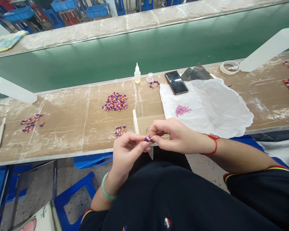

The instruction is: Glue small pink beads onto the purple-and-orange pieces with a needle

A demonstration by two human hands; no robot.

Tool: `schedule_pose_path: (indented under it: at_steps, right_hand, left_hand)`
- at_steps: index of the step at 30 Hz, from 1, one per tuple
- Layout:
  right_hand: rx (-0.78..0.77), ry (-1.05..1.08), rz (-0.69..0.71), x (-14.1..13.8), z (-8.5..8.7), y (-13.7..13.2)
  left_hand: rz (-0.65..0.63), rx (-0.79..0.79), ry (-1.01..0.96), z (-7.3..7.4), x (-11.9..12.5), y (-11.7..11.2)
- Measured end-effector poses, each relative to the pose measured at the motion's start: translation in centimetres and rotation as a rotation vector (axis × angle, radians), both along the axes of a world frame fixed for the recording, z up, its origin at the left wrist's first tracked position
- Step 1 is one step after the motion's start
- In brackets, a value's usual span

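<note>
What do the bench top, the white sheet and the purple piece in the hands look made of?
Bench top: brown cardboard-like board under glossy clear tape, with shiny seams. White sheet: thin matte paper or foam, wavy-edged; unclear which. Purple piece, pinched by left hand and right hand: perhaps plastic or rubber, too small to tell.

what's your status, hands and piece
Left hand and right hand both pinch purple piece. Stick and small pile just beyond fingers. Nothing blocking.
</note>
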State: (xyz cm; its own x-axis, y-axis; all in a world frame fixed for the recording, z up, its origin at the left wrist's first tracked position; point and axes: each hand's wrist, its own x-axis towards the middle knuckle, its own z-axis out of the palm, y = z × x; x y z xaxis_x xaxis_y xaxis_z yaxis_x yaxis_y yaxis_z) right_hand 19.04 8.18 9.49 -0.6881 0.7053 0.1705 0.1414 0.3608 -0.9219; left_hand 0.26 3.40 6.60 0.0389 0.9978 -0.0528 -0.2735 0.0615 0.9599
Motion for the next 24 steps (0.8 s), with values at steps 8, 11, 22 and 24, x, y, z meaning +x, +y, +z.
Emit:
schedule_pose_path:
  at_steps: [8, 11, 22, 24]
  right_hand:
    - [0.184, -0.089, -0.008, 0.0, 0.6, -0.2]
    - [0.239, -0.109, -0.011, -0.1, 0.6, -0.4]
    - [0.325, -0.121, -0.054, -0.1, -0.4, -0.7]
    - [0.302, -0.123, -0.042, 0.2, -0.5, -0.7]
  left_hand:
    - [0.012, -0.027, 0.072, 0.1, 0.0, 0.0]
    - [0.016, -0.025, 0.071, 0.0, -0.1, -0.1]
    - [-0.014, -0.005, 0.080, -0.1, -0.1, 0.3]
    - [-0.024, 0.008, 0.085, 0.0, -0.1, 0.3]
